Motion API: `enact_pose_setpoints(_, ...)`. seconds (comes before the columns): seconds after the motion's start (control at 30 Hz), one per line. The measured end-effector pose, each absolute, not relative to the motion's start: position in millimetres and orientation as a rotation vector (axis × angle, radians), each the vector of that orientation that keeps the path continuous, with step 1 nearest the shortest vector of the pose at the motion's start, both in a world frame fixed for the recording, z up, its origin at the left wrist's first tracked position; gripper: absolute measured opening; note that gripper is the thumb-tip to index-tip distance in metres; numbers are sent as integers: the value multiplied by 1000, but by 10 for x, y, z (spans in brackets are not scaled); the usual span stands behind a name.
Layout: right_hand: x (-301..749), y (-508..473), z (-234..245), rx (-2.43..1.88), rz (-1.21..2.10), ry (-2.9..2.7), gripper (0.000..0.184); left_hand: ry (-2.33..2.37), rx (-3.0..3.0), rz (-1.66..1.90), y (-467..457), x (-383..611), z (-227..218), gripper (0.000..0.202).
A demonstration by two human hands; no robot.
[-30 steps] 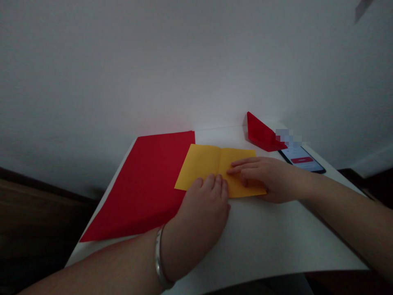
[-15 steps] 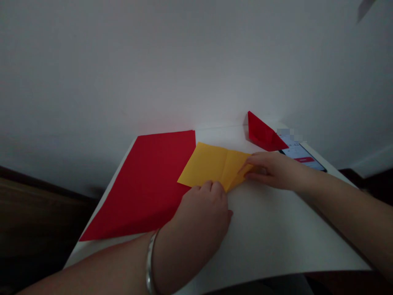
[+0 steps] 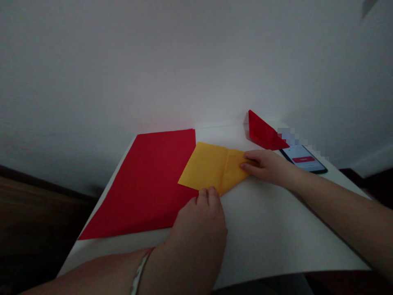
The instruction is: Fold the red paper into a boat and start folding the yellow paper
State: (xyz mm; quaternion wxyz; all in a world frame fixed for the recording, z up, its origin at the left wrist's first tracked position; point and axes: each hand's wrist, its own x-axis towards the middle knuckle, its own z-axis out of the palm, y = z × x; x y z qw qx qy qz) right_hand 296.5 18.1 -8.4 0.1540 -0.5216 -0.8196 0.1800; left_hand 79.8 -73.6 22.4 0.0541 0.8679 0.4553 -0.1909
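Observation:
A yellow sheet of paper (image 3: 205, 166) with a crease across it lies on the white table, its left part over a large red sheet (image 3: 144, 180). My right hand (image 3: 264, 166) pinches the yellow paper's right end between thumb and fingers. At the near edge of the yellow paper, my left hand (image 3: 201, 233) rests with its fingertips on or against the border; the fingers are bent, and its thumb is mostly hidden. A bracelet circles my left wrist.
A folded red paper piece (image 3: 264, 133) stands at the back right, beside a phone (image 3: 307, 159) with a lit screen. The white table (image 3: 276, 237) meets a pale wall behind. Brown wood (image 3: 37, 213) shows at the left.
My left hand has slid slightly left and toward me along the paper's near edge. My right hand has shifted a little left, and the yellow paper's right part looks flatter.

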Motion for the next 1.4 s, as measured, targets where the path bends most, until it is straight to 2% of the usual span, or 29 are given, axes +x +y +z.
enact_pose_setpoints(0.3, 2866, 153, -119, -1620, 339, -2240, 12, 1337, 2778, -536, -729, 852, 192, 40)
enact_pose_setpoints(0.47, 2864, 144, -97, -1723, 378, -2153, 18, 1303, 2868, -367, -700, 836, 136, 31)
enact_pose_setpoints(0.6, 2844, 159, -103, -1747, 324, -2201, 15, 1326, 2871, -254, -685, 838, 131, 19)
enact_pose_setpoints(0.87, 2850, 173, -136, -1729, 339, -2169, 14, 1373, 2913, -88, -655, 840, 140, 35)
enact_pose_setpoints(1.03, 2877, 186, -209, -1623, 427, -2106, 27, 1376, 2909, -85, -630, 837, 109, 32)
enact_pose_setpoints(1.1, 2887, 196, -237, -1551, 436, -2136, 26, 1374, 2917, -69, -631, 833, 98, 31)
enact_pose_setpoints(1.4, 2889, 194, -213, -1541, 272, -2349, 33, 1269, 2982, -8, -645, 810, 23, 28)
